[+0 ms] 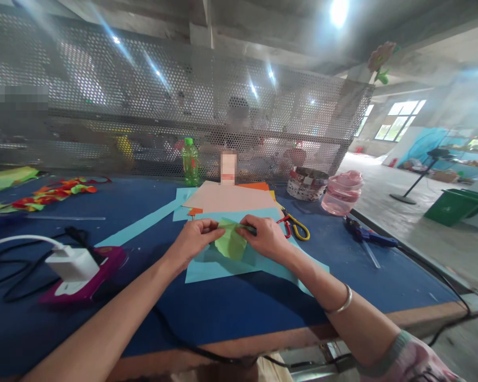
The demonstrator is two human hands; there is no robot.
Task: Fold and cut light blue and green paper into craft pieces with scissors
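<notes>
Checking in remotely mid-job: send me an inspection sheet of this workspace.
surface: blue-topped workbench with a wooden front edge.
job's things: crumpled green paper lying on light blue paper sheets.
clutter: red-and-yellow-handled scissors, blue glue gun, green bottle, woven basket, pink plastic container, coloured paper strips.
grippers: left hand and right hand both pinch the green paper.
cables: white cable into a white power adapter; black cord over the right bench edge.
surroundings: perforated metal screen, green bin.
</notes>
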